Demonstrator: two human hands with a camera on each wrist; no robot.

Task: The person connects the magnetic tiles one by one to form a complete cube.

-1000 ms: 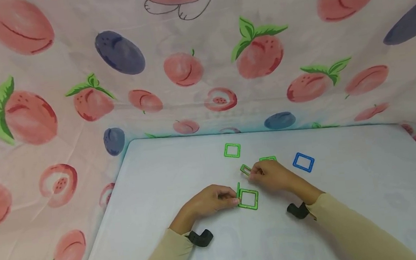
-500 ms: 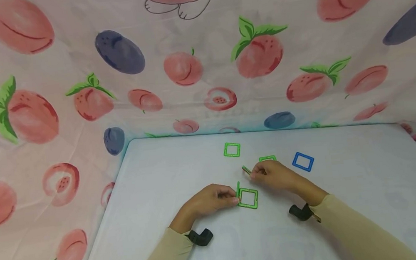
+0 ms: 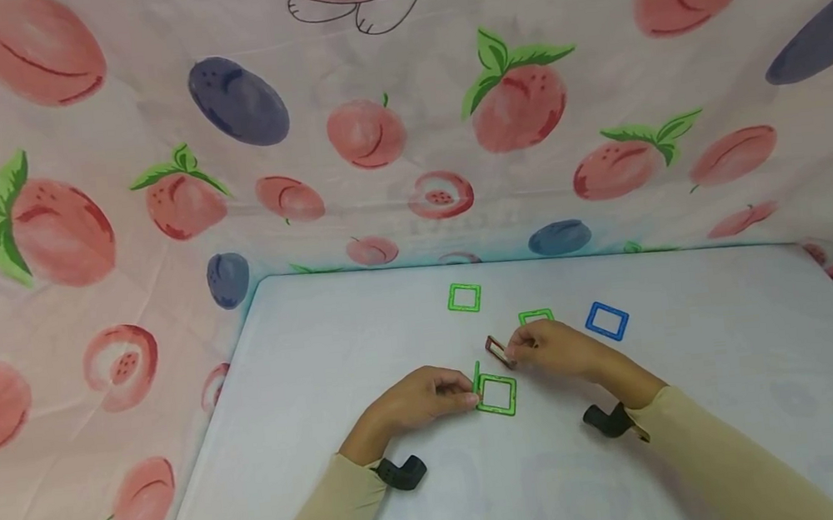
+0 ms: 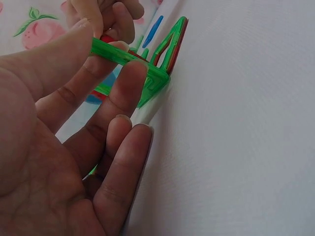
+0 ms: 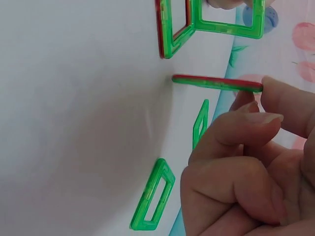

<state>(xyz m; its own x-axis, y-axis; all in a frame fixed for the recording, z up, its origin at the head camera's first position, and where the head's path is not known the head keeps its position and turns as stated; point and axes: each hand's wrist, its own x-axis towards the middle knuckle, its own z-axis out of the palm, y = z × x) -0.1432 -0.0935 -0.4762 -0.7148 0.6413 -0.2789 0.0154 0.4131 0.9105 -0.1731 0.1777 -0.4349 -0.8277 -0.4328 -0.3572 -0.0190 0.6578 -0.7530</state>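
Note:
My left hand (image 3: 422,397) pinches an upright green square magnetic tile (image 3: 477,374) between thumb and fingers. This tile meets the left edge of a second green tile (image 3: 497,411) that lies flat on the table; in the right wrist view the two form a corner. Farther back and to the right, my right hand (image 3: 557,351) pinches another square tile (image 5: 216,82) by one edge between thumb and fingertips. Seen edge-on in the right wrist view, it is red on one face and green on the other. It is held apart from the joined pair.
A green tile (image 3: 463,286) lies near the table's back edge. Another green tile (image 3: 535,314) is partly hidden behind my right hand, with a blue tile (image 3: 607,321) to its right. A fruit-print cloth (image 3: 383,71) hangs behind the white table (image 3: 318,328).
The tile in my right hand has turned, from its green frame through edge-on to its reddish face. That hand has shifted slightly right. My left hand stays in place on the upright tile.

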